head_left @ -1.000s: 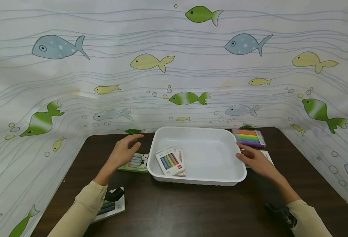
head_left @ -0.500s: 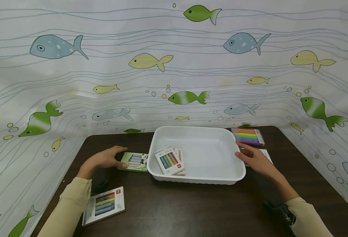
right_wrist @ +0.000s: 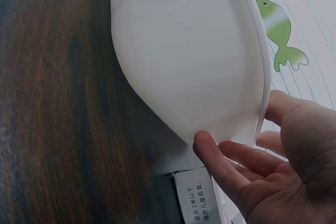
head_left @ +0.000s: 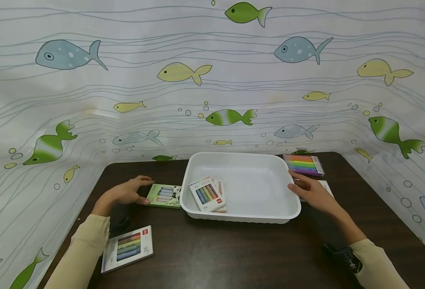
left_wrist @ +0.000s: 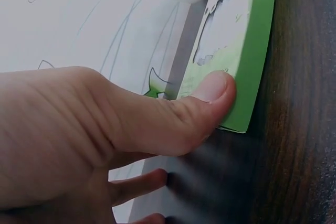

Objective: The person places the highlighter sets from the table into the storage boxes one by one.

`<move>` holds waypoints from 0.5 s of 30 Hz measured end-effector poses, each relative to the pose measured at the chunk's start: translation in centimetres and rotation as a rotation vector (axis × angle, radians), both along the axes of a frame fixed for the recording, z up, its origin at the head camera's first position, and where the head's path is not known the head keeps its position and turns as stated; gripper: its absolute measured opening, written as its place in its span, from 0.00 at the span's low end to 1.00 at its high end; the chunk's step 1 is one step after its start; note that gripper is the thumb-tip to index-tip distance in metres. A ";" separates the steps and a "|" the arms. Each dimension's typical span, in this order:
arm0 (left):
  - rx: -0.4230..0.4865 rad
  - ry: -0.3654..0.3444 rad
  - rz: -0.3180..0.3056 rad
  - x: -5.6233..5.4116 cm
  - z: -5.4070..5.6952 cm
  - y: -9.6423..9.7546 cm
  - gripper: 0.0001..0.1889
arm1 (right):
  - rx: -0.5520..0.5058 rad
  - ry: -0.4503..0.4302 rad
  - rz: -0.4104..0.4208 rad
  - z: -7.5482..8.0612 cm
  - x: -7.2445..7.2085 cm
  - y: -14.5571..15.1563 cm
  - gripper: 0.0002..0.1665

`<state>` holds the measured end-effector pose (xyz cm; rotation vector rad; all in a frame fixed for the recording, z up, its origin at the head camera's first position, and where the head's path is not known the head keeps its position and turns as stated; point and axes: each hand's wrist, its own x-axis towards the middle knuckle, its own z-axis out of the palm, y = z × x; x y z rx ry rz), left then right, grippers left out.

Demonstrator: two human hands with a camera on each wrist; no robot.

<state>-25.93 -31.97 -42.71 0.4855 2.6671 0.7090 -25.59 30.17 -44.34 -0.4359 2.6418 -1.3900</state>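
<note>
A green box of pastel sticks with a panda picture lies flat at the left of the white plastic basin, its right end against the basin. My left hand is at the box's left end. In the left wrist view its thumb overlaps the end of the green box, and the other fingers are spread apart below. My right hand is at the basin's right side with loosely bent fingers. In the right wrist view its fingertips are right at the white wall.
Two small boxes, the upper a white crayon box, lie in the basin's left part. A larger white crayon box lies front left. A rainbow-coloured pack is back right, and a white box lies partly behind my right hand.
My left hand has come down and to the left, from above the green box to its left end. The right hand has stayed by the basin.
</note>
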 end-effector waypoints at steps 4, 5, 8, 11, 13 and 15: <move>-0.004 0.009 0.000 0.1 -0.1 -0.1 0.43 | 0.015 0.003 -0.003 0.0 -0.1 0.0 0.43; -0.005 0.013 -0.001 0.1 0.0 -0.1 0.43 | 0.015 0.004 -0.003 0.0 -0.2 0.0 0.43; -0.004 0.030 -0.005 0.2 0.2 0.0 0.42 | 0.016 0.006 -0.002 -0.2 -0.2 0.0 0.42; -0.006 0.050 0.002 0.3 0.5 0.1 0.42 | 0.013 0.006 -0.001 -0.2 -0.3 0.1 0.42; -0.010 0.051 0.016 0.4 0.6 0.2 0.41 | 0.012 0.003 0.000 -0.3 -0.3 0.1 0.42; -0.007 0.041 0.033 0.5 0.6 0.4 0.42 | 0.015 0.000 -0.002 -0.2 -0.4 0.1 0.42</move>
